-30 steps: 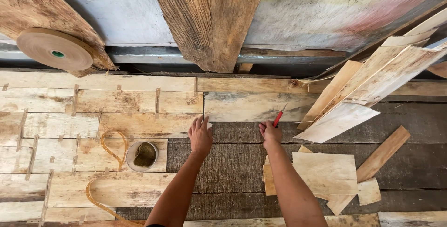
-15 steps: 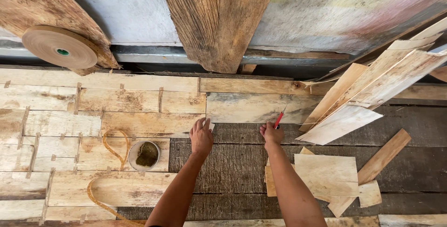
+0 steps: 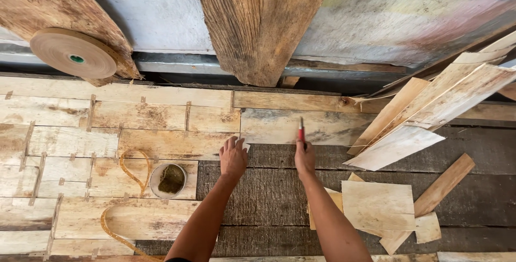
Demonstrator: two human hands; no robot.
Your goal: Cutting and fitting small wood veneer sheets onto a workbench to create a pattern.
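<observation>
Red-handled tool (image 3: 301, 129) upright at centre, gripped in closed right hand (image 3: 305, 157), tip on pale veneer strip (image 3: 293, 126); left hand (image 3: 233, 157) at its 9 o'clock, flat, fingers spread on veneer sheet edge (image 3: 177, 144); small cup (image 3: 167, 180) at 8 o'clock.

A dark wooden bench (image 3: 269, 197) carries taped veneer sheets (image 3: 107, 133), loose veneer pieces (image 3: 376, 205) and a small cup (image 3: 169, 180).

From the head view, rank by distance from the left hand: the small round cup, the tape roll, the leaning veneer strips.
From the left hand:
1. Small round cup, just to its left on the veneer sheets.
2. Leaning veneer strips, far right.
3. Tape roll, upper left against the beam.
</observation>
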